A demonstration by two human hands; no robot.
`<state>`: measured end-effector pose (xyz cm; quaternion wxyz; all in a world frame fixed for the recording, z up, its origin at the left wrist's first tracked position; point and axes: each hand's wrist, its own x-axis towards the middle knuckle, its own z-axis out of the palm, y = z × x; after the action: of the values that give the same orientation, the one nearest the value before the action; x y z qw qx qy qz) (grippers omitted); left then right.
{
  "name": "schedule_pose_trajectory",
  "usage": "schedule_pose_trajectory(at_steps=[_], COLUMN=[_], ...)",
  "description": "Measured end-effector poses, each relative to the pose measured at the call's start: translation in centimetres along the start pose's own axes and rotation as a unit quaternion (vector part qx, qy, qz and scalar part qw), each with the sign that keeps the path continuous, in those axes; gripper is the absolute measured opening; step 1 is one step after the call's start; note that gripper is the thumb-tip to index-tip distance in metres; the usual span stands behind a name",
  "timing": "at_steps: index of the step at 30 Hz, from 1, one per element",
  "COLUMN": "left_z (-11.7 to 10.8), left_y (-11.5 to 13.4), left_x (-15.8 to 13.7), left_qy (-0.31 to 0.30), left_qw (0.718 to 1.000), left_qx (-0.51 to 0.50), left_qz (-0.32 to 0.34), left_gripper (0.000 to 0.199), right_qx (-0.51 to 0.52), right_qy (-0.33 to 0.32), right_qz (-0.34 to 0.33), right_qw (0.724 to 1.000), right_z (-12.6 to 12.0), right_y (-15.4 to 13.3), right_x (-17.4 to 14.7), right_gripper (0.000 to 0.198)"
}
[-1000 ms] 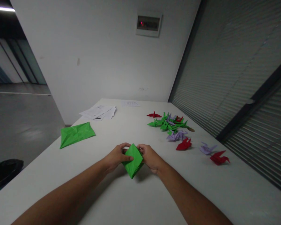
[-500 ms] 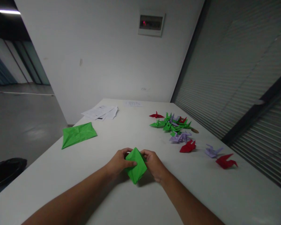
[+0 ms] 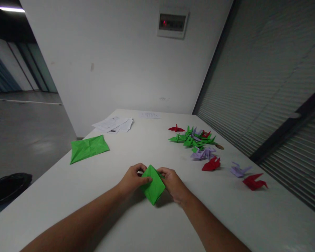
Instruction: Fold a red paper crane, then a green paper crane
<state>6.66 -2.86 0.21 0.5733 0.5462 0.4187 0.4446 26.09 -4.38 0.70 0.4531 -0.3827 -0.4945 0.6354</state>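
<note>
A folded green origami paper (image 3: 154, 189), diamond-shaped with creases, is held up between both hands near the table's front. My left hand (image 3: 134, 180) is closed on its left side, thumb lying across the front face and fingers behind. On the other side, my right hand (image 3: 172, 182) pinches the right edge, its fingertips partly hidden behind the paper. Farther left lies a creased green sheet (image 3: 89, 148), flat on the white table (image 3: 126, 224).
At the right sits a pile of folded green paper cranes (image 3: 193, 140), with purple cranes (image 3: 203, 154) and red cranes (image 3: 254, 182) nearer. Printed papers (image 3: 112, 124) lie at the back left. A black-lined bin (image 3: 9, 189) stands beside the table's left edge.
My left thumb has shifted slightly left and up on the green paper, which is tilted a little differently. The camera view has moved slightly; both hands keep hold.
</note>
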Motion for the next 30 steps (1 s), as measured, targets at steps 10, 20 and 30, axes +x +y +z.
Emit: schedule_pose_trajectory(at_steps=[10, 20, 30], left_z=[0.20, -0.06, -0.18], left_y=[0.21, 0.74, 0.20], left_x=[-0.14, -0.12, 0.07], left_qy=[0.002, 0.034, 0.040], left_qw=[0.999, 0.999, 0.999], left_qx=[0.035, 0.018, 0.005], left_qz=[0.008, 0.007, 0.007], left_gripper=[0.030, 0.032, 0.037], right_qx=[-0.043, 0.016, -0.063], right_qy=[-0.010, 0.018, 0.002], right_qz=[-0.005, 0.036, 0.021], right_qw=[0.999, 0.999, 0.998], right_z=[0.27, -0.19, -0.60], right_y=[-0.25, -0.86, -0.10], right_x=[-0.08, -0.63, -0.37], right_gripper=[0.036, 0.050, 0.044])
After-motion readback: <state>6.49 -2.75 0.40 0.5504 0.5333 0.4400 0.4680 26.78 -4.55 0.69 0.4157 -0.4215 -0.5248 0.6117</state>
